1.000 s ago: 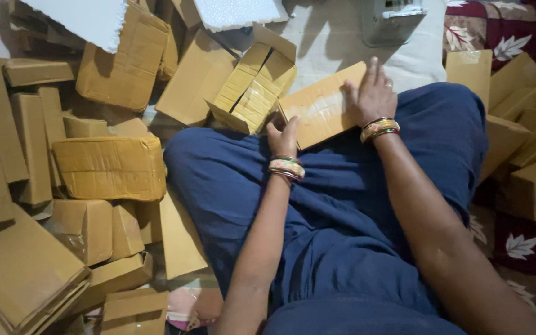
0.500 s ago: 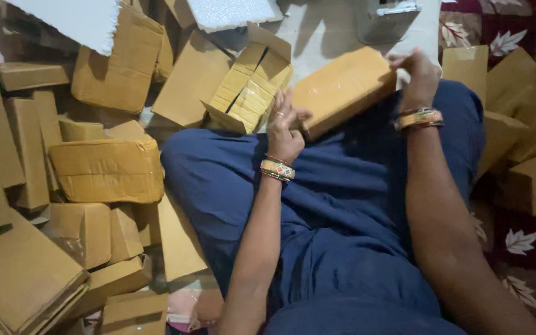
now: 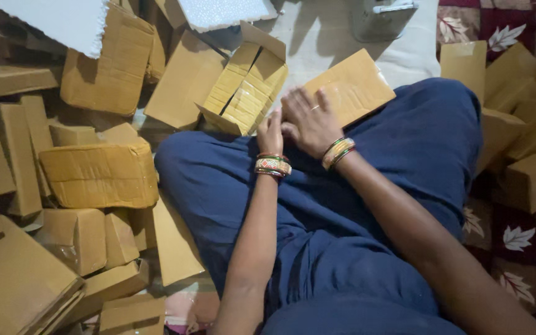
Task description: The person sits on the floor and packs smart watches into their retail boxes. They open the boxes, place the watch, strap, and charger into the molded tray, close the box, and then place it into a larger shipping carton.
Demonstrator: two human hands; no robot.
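A flat brown cardboard box (image 3: 356, 87) lies tilted across my lap, over the blue trousers (image 3: 355, 205). My right hand (image 3: 310, 123) rests palm down on its near left end, fingers spread. My left hand (image 3: 270, 133) touches the same end from the left, its fingers partly hidden behind the right hand. Both wrists wear coloured bangles. An open carton (image 3: 246, 87) full of small brown packets stands just beyond my hands.
Many sealed brown boxes are heaped on the left (image 3: 97, 174) and stacked on the right (image 3: 522, 155). White foam sheets (image 3: 224, 12) lie at the top. A grey device (image 3: 383, 18) sits at the top centre. A patterned red cloth (image 3: 516, 242) covers the floor at right.
The flat box has come down from a raised tilt to rest on my lap. My right hand moved from its far right end to its near left end, beside my left hand.
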